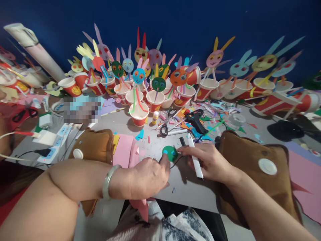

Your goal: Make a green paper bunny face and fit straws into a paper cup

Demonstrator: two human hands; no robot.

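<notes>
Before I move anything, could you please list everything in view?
Rabbit figures: many, multicoloured, back
Paper cups: many, red and white, back
Wall: one, blue, behind
Table: one, grey, below
Disc: one, green, centre front
Bar: one, white, right of disc
Glue gun: one, black, centre right
Bottle: one, yellow and white, centre
Scissors: at least two, dark, centre, left
Scraps: many, multicoloured, centre right
Cushions: two, brown, left and right
Power strip: one, blue and white, left
Left hand: one, beside disc
Right hand: one, holding bar
</notes>
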